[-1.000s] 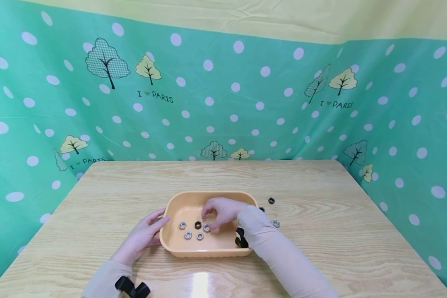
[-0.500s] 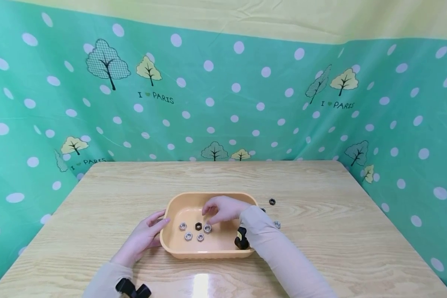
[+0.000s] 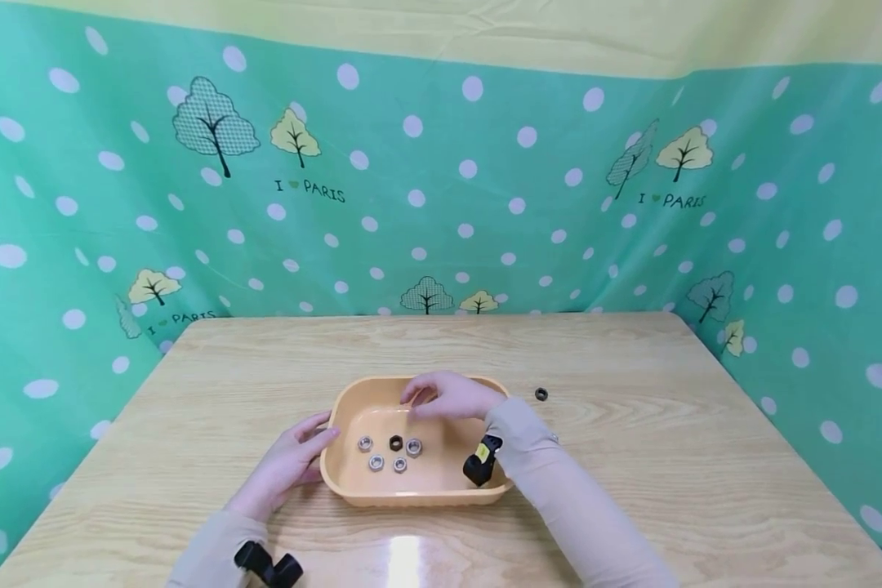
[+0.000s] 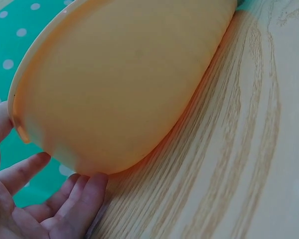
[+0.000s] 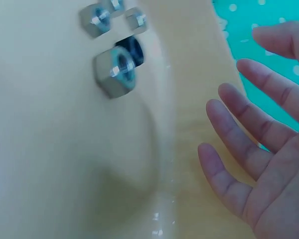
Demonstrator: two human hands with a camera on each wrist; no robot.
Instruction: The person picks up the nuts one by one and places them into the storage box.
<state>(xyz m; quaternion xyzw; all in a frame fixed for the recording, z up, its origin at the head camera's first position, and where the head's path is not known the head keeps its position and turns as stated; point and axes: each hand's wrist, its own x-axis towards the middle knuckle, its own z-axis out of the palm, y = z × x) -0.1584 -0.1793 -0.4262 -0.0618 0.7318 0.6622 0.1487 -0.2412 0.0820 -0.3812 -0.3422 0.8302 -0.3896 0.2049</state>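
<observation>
A peach plastic tub (image 3: 419,497) stands on the table; in the left wrist view its end wall (image 4: 109,84) fills much of the picture. My left hand (image 3: 282,465) grips the tub's left end, thumb at the rim and fingertips against the outer wall. Over the tub's back right part hovers my right hand (image 3: 456,395). Its fingers (image 5: 239,132) are spread and loosely bent, with nothing between them. Several silver hex nuts and one black nut (image 3: 396,443) lie on the tub floor; the nearest silver nut (image 5: 112,74) is large in the right wrist view.
On the wooden table (image 3: 265,359), right of the tub, lies a black nut (image 3: 541,394). A silver nut (image 3: 554,438) peeks out from behind the right sleeve. A green dotted curtain (image 3: 441,188) encloses the table's back and sides.
My right hand has risen and drawn back from the silver nut it was touching, toward the tub's far side. The left hand keeps its hold, and the nuts in the tub lie as before.
</observation>
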